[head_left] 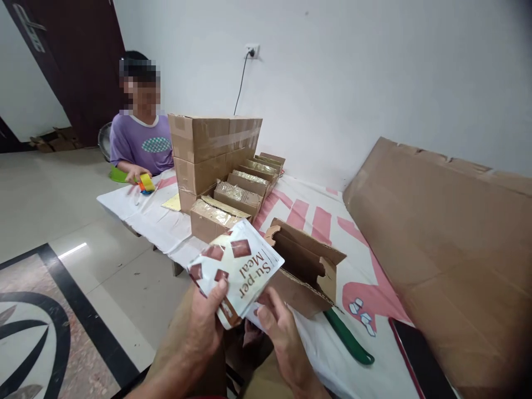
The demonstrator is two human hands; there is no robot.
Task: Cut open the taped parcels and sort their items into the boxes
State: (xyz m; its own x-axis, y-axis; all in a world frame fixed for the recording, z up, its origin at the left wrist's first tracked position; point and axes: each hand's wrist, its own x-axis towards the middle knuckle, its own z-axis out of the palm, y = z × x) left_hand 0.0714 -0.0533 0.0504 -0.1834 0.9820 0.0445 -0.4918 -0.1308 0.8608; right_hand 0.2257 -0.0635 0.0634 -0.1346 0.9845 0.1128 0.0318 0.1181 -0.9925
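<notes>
My left hand (205, 327) and my right hand (282, 332) both grip a white pouch (236, 266) printed "Super Meal" with brown squares, held tilted above the table's near edge. Just right of the pouch lies an open brown cardboard box (307, 266) on its side, its flaps spread. My fingers are closed on the pouch's lower edge.
A row of small taped boxes (236, 194) leads to stacked cartons (208, 149). Across the table sits a person in a purple shirt (141, 144) holding a yellow tape dispenser (146, 183). A large flat cardboard sheet (449, 221) leans at right. A green handle (349, 338) and a dark phone (419, 354) lie nearby.
</notes>
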